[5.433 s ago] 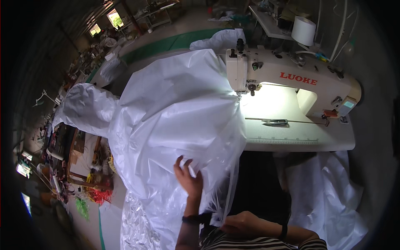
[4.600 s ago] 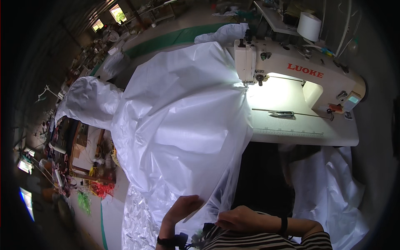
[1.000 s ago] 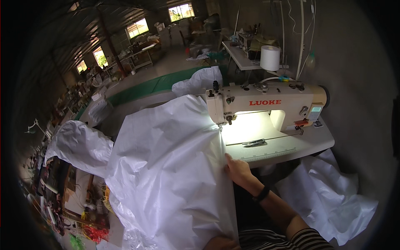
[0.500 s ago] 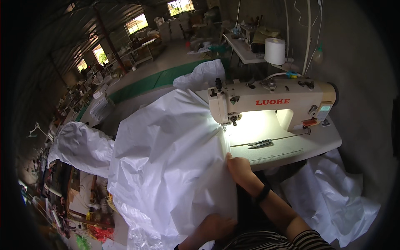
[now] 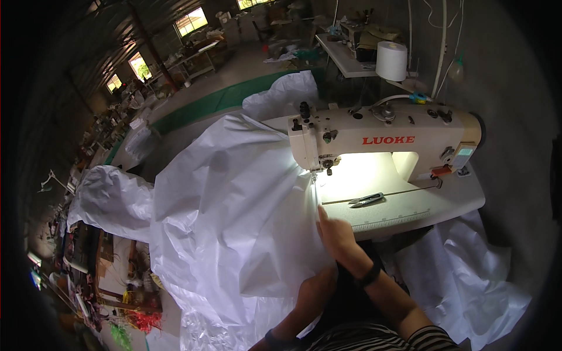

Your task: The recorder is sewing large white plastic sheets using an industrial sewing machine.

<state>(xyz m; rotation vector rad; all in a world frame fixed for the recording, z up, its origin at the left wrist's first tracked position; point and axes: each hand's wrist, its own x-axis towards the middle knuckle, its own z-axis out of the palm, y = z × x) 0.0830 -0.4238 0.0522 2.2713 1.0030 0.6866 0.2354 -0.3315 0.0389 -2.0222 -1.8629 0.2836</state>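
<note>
Your right hand [image 5: 338, 234] lies flat, fingers extended, on the big crinkled white plastic sheet [image 5: 234, 216] at the cream sewing machine [image 5: 380, 140], while your left hand [image 5: 316, 291] grips the sheet's near edge beside the table [image 5: 421, 213].

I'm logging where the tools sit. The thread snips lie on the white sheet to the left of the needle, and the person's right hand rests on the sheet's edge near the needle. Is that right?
Not quite. The thread snips lie on the bare machine table, to the right of the needle, not on the white sheet. The head view shows this. The right hand does rest on the sheet's edge near the needle.
</note>
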